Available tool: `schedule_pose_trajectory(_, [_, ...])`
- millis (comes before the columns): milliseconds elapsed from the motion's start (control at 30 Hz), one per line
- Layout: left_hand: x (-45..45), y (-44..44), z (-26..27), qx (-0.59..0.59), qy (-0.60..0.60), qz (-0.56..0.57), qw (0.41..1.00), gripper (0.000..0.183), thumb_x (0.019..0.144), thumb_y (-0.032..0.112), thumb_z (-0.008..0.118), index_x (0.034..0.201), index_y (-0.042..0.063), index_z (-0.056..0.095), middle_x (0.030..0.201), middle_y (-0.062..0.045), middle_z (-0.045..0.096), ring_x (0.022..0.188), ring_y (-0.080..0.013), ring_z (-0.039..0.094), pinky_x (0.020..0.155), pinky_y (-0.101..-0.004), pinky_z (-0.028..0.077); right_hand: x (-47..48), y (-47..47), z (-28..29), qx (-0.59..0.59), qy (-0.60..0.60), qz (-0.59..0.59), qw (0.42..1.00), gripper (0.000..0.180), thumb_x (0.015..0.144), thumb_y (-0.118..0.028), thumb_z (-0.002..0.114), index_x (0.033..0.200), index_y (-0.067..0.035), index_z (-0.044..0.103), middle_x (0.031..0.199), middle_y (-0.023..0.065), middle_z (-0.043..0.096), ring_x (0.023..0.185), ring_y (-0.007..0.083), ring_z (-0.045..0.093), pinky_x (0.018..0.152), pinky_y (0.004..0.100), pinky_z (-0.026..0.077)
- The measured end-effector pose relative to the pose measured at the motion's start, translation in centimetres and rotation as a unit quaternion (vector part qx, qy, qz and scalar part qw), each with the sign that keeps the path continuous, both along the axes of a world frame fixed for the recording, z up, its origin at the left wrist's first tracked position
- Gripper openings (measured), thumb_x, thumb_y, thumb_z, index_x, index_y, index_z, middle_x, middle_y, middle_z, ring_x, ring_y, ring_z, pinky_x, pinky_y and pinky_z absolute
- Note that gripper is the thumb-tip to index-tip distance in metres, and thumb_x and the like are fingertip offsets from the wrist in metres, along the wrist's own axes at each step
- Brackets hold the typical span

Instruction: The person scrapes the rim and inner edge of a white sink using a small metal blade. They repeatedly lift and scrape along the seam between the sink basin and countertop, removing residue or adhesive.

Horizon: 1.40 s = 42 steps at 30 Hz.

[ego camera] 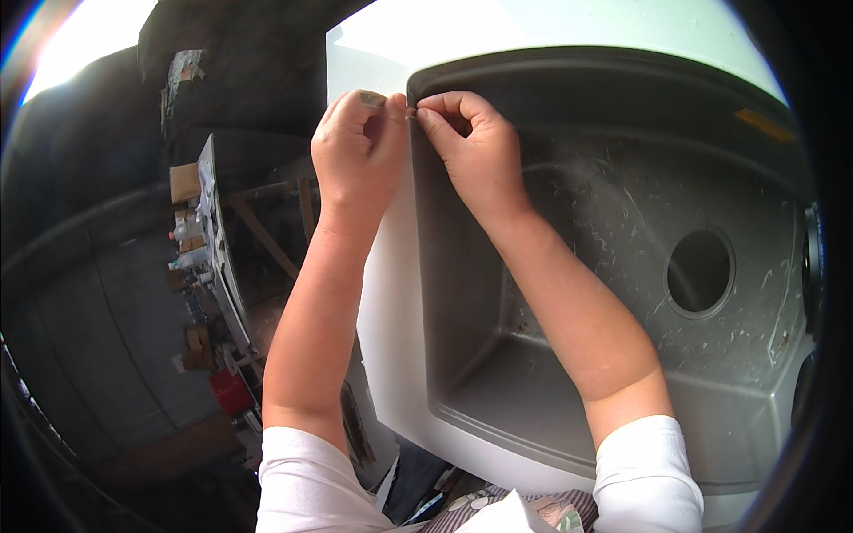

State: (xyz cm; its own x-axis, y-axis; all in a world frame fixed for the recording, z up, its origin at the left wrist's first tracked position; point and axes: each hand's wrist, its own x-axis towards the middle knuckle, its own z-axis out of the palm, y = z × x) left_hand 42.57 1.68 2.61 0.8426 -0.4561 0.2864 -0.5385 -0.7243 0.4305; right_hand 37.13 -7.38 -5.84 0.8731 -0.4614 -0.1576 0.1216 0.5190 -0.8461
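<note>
A grey sink basin (466,373) with a round drain hole (700,272) is set in a white countertop (390,333). At the basin's far left corner, my left hand (363,133) pinches a small thin strip (373,100), partly hidden by the fingers; its material cannot be told. Close beside it, my right hand (473,133) has thumb and forefinger together at the strip's right end, over the basin's rim. Pale shavings or scraps lie on the basin's floor. A piece of brownish-yellow tape (764,125) is on the basin's far right wall.
Left of the countertop, a table seen at a steep slant (223,246) bears bottles, papers and a cardboard box (184,183). A red container (231,392) stands near its lower end. Dark round objects (812,266) sit at the sink's right edge.
</note>
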Motion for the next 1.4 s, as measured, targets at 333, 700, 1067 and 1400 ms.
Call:
schedule_pose_trajectory(333, [0.1, 0.0, 0.2, 0.031, -0.060, -0.047, 0.997, 0.019, 0.091, 0.007, 0.075, 0.079, 0.001, 0.062, 0.070, -0.008, 0.062, 0.062, -0.0191, 0.058, 0.058, -0.0302, 0.048, -0.1, 0.0, 0.1, 0.003, 0.008, -0.006, 1.000, 0.013, 0.095, -0.015, 0.075, 0.101, -0.004, 0.075, 0.088, -0.0025, 0.072, 0.081, 0.0047, 0.062, 0.074, 0.0231, 0.053])
schedule_pose_trajectory(700, [-0.8, 0.5, 0.4, 0.048, -0.050, -0.032, 0.997, 0.013, 0.088, 0.009, 0.073, 0.080, 0.004, 0.064, 0.078, -0.008, 0.068, 0.076, -0.0305, 0.064, 0.070, -0.0379, 0.054, -0.6, -0.3, 0.2, -0.017, 0.000, 0.015, 1.000, 0.012, 0.094, -0.015, 0.074, 0.099, -0.003, 0.074, 0.089, 0.0009, 0.072, 0.082, 0.0079, 0.064, 0.074, 0.0253, 0.053])
schedule_pose_trajectory(1067, [0.0, 0.2, 0.8, 0.093, -0.077, -0.049, 0.991, 0.011, 0.086, 0.011, 0.073, 0.080, 0.006, 0.065, 0.081, -0.007, 0.068, 0.080, -0.0295, 0.065, 0.071, -0.0385, 0.055, -0.2, -0.6, 0.5, -0.041, -0.001, 0.016, 0.999, 0.015, 0.095, -0.018, 0.075, 0.100, -0.004, 0.074, 0.087, -0.0014, 0.071, 0.080, 0.0056, 0.062, 0.074, 0.0237, 0.053])
schedule_pose_trajectory(1400, [-0.3, 0.9, 0.5, 0.072, -0.063, -0.043, 0.994, 0.007, 0.085, 0.006, 0.072, 0.086, 0.005, 0.065, 0.081, -0.008, 0.068, 0.078, -0.0296, 0.066, 0.069, -0.0369, 0.056, -0.4, -0.3, 0.2, -0.044, -0.009, 0.009, 0.999, 0.013, 0.094, -0.015, 0.074, 0.098, -0.003, 0.074, 0.088, 0.0021, 0.072, 0.081, 0.0095, 0.065, 0.074, 0.0263, 0.054])
